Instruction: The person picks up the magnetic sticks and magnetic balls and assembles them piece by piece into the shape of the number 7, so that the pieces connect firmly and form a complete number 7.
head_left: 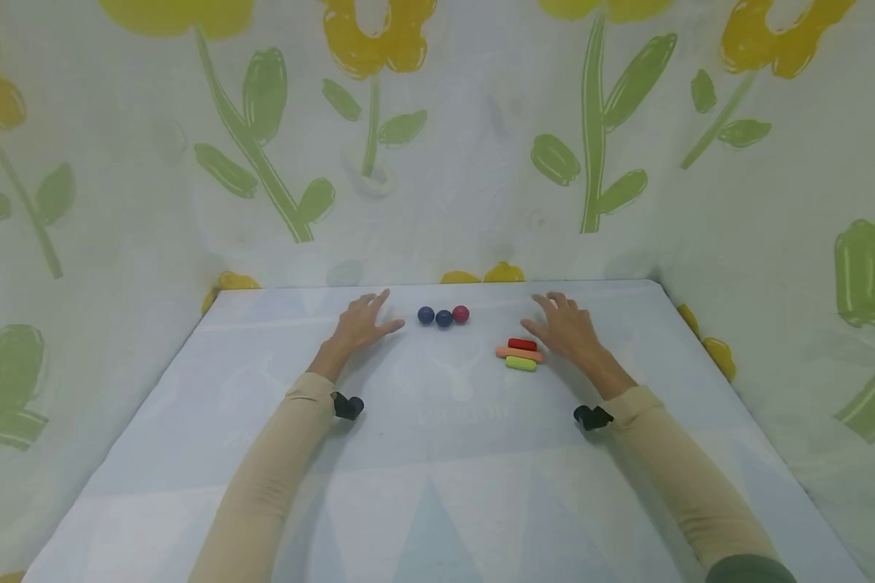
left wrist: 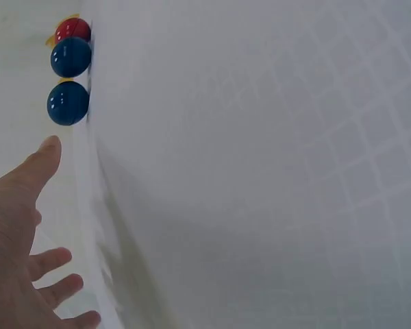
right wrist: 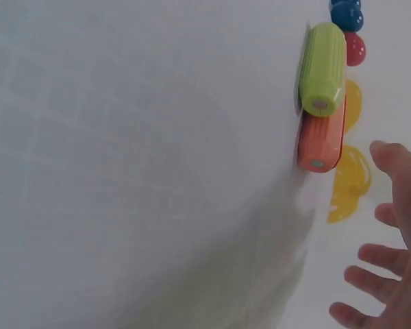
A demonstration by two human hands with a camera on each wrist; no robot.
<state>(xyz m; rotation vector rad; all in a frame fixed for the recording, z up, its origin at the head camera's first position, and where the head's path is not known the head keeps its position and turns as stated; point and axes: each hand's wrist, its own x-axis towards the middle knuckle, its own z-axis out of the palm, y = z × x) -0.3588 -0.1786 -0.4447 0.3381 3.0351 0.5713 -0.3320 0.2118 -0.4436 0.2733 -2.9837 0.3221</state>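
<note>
Fingers (left wrist: 60,290) of the left hand (head_left: 357,325) are spread, the thumb stands apart from them, and nothing is held; this hand is at the far part of the pale bench (head_left: 408,441), just to the left of the balls. Next come three balls in a short row: a dark blue ball (head_left: 426,315), a second dark blue ball (head_left: 444,319) just beside it, and a red ball (head_left: 461,313) at the right end. Further right, and nearer to the person, three short sticks lie side by side: a red stick (head_left: 522,344) on the far side, a longer orange stick (head_left: 514,353) in the middle, and a yellow-green stick (head_left: 521,364) on the near side. Just beside their right ends is the right hand (head_left: 570,330), its fingers also apart and without any load. As I judge, the step in hand is a ready position, with no grip made. Taking a ball would call for a gentle closing of thumb and fingers, because it may roll; a stick would need a careful pinch, so that its neighbours are not pushed.
</note>
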